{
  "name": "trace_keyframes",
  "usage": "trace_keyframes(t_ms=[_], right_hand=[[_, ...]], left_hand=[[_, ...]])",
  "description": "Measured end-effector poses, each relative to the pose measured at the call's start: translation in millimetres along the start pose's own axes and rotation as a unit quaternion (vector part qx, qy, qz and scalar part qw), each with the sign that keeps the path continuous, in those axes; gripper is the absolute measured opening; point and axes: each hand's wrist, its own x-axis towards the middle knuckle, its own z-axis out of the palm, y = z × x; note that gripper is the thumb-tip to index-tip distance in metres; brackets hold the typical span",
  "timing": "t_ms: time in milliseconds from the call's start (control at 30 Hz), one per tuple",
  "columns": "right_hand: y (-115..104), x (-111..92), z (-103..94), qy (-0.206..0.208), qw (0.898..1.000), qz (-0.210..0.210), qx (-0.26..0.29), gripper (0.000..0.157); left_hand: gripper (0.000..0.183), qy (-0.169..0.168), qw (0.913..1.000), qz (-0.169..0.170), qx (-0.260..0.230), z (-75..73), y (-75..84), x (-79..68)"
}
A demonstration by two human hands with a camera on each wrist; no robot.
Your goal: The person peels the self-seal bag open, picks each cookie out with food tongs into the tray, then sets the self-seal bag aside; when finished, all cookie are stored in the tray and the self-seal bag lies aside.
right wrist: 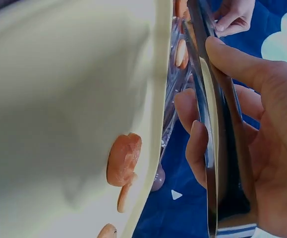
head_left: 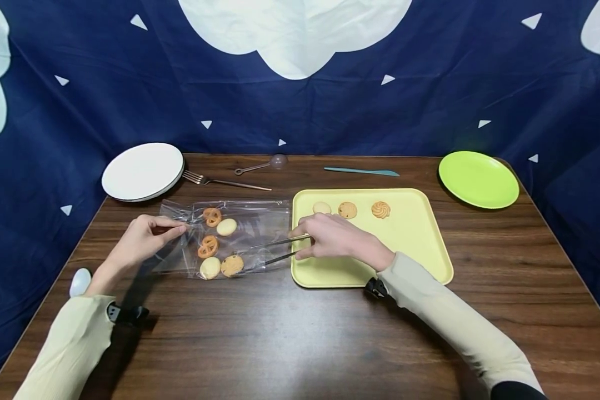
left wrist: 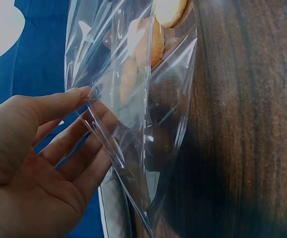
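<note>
A clear plastic bag (head_left: 260, 222) lies flat on the table with several treats in it: pretzel-shaped cookies (head_left: 208, 246), pale round cookies (head_left: 226, 227) and a chip cookie (head_left: 232, 265). At the bag's left end, my left hand (head_left: 147, 239) pinches the film between thumb and index finger; the other fingers show behind it in the left wrist view. My right hand (head_left: 332, 236) grips metal tongs (right wrist: 227, 148) over the left edge of the yellow tray (head_left: 405, 250). The tongs' arms point left into the bag's right part, tips apart; I see no cookie between them.
On the tray's far side lie a pale cookie (head_left: 322, 208), a chip cookie (head_left: 347, 210) and a swirl cookie (head_left: 380, 209). Behind are white plates (head_left: 144, 171), a fork (head_left: 230, 183), a small spoon (head_left: 260, 166), a blue knife (head_left: 362, 171) and a green plate (head_left: 478, 179). A white spoon-like piece (head_left: 80, 282) is left.
</note>
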Motion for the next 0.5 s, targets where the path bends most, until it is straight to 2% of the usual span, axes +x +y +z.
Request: trace_keyframes(t_ms=[200, 500], right_hand=[[-2.0, 3.0, 1.3, 0.004, 1.0, -0.016, -0.02, 0.045], [-2.2, 3.1, 3.7, 0.004, 1.0, -0.003, -0.02, 0.046]], left_hand=[[0.017, 0.004, 1.0, 0.001, -0.001, -0.2, 1.7, -0.1], [0.016, 0.005, 1.0, 0.004, 0.0, 0.7, 1.0, 0.3]])
